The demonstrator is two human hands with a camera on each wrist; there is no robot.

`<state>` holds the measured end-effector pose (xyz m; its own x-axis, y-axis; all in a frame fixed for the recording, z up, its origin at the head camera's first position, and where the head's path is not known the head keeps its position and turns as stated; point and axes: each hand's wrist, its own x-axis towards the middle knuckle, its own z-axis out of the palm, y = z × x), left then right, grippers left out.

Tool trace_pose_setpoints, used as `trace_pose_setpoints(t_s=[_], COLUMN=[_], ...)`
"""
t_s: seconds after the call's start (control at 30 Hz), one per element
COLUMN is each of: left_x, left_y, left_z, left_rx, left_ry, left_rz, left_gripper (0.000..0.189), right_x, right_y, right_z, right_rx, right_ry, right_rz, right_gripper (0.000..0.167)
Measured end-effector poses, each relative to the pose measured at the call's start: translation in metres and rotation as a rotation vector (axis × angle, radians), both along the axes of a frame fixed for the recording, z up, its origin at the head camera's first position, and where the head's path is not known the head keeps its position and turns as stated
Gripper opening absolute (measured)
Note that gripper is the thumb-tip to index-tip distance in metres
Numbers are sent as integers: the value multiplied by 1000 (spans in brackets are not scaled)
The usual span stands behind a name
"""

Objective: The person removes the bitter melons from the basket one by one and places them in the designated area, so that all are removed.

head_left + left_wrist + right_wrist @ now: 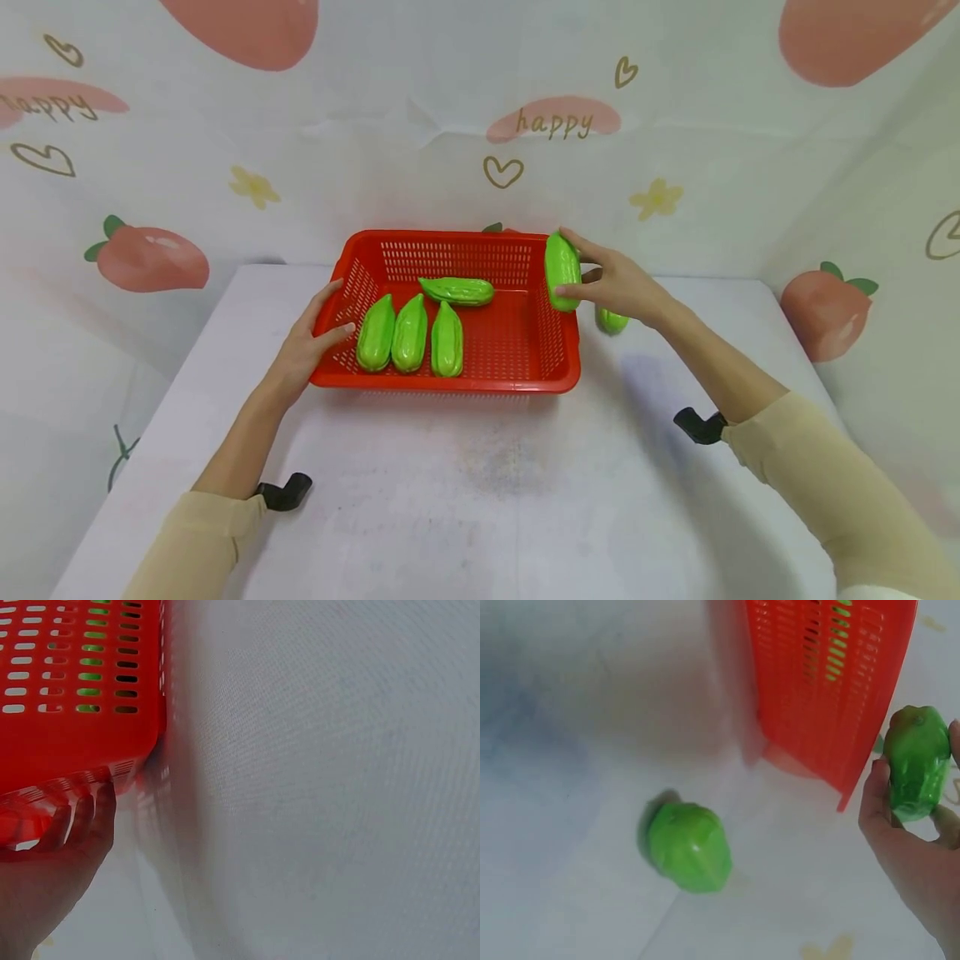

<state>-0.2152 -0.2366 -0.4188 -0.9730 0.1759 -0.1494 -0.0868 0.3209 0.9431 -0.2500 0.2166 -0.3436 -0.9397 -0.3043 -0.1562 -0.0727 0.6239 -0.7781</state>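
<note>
A red plastic basket (pixel 495 384) with slotted walls stands on the table. Inside lie several glossy green bitter melons, three side by side at the left, such as this bitter melon (pixel 409 333), and one crosswise bitter melon (pixel 459 291) behind them. My left hand (pixel 300 350) holds the basket's left side, thumb over the rim; in the left wrist view its fingers (pixel 103 814) lie along the outer wall. My right hand (pixel 618 283) grips another bitter melon (pixel 562 271) upright over the right rim. Outside the basket, partly behind that hand, lies one more bitter melon (pixel 691 847).
A white table (pixel 450 500) extends in front of the basket. Behind it hangs a pale cloth (pixel 420 167) printed with peaches, hearts and flowers. Black curved pieces (pixel 285 492) sit at both forearms by the sleeve cuffs.
</note>
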Motion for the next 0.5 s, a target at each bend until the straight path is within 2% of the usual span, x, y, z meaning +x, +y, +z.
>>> trace_pose_setpoints(t_s=[0.5], left_x=[-1], left_y=[-1], left_z=[-2], left_rx=[7], left_ry=[12], left_rz=[-1], left_gripper=[70], right_x=[4], right_y=[31], right_z=[-2], right_rx=[56], right_ry=[6], right_rz=[-43], right_gripper=[88])
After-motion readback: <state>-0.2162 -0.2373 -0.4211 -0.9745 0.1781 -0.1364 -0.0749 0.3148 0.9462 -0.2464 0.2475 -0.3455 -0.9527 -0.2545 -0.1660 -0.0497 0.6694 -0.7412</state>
